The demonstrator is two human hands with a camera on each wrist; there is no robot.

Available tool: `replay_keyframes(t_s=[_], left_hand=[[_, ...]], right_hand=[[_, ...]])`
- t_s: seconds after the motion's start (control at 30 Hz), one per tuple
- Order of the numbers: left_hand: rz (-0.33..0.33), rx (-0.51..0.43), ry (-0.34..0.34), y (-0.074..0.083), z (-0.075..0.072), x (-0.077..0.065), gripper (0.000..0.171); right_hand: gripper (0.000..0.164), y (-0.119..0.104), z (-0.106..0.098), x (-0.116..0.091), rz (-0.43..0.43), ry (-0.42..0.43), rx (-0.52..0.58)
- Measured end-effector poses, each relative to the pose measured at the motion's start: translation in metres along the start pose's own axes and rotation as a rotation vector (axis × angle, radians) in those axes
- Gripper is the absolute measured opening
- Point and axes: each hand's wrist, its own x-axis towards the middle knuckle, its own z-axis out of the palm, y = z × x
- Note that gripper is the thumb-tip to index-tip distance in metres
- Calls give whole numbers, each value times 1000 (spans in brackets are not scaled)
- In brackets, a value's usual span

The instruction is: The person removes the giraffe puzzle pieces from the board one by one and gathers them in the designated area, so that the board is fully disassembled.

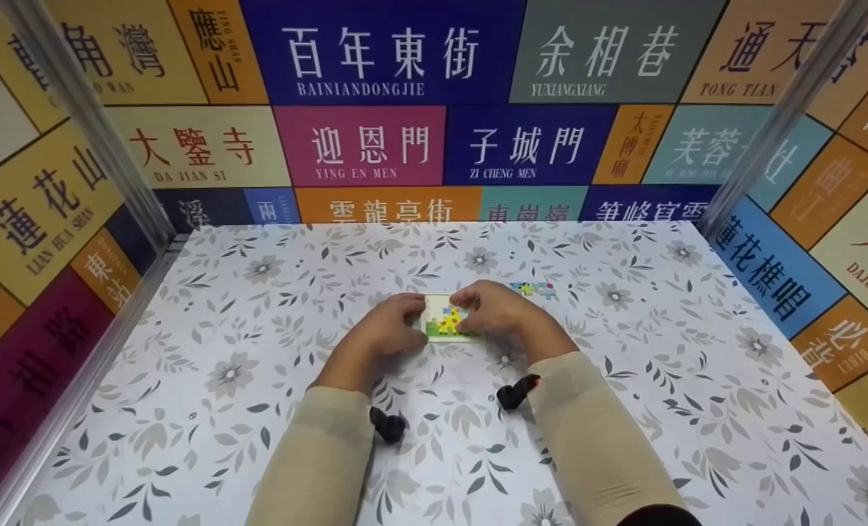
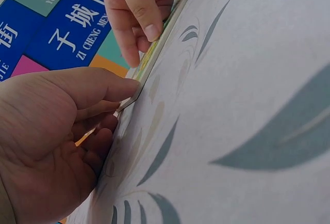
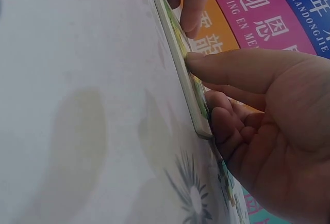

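Observation:
A small jigsaw puzzle board (image 1: 435, 338) with a pale frame lies flat on the table; its picture shows yellow figures over green, and a cream patch shows at its upper left. My left hand (image 1: 394, 324) grips the board's left end, thumb at the near corner and fingers at the far edge. In the left wrist view that thumb (image 2: 126, 89) touches the rim. My right hand (image 1: 503, 310) bends over the right half, thumb and fingertips pinching at a blue puzzle piece (image 1: 464, 312), mostly hidden. The right thumb (image 3: 198, 63) rests on the board's face.
Several loose puzzle pieces (image 1: 533, 289) lie behind my right hand on the floral tablecloth (image 1: 222, 438). Panels with colourful printed signs (image 1: 375, 146) stand at the back and both sides. A small black device (image 1: 388, 425) sits at each wrist.

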Motion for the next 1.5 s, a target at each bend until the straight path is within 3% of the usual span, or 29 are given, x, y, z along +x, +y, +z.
replay_keyframes(t_s=[0.13, 0.4, 0.87, 1.1, 1.5], left_hand=[[-9, -2, -5, -1, 0, 0, 68], [84, 25, -2, -4, 0, -1, 68], [97, 41, -5, -4, -1, 1, 67], [64, 42, -10, -3, -1, 1, 67], [65, 39, -8, -1, -2, 0, 69]], right_hand=[[56, 0, 2, 1, 21, -3, -2], [51, 2, 5, 4, -36, -8, -34], [51, -3, 6, 3, -23, 32, 10], [43, -4, 6, 2, -9, 72, 32], [42, -1, 5, 3, -15, 92, 6]])
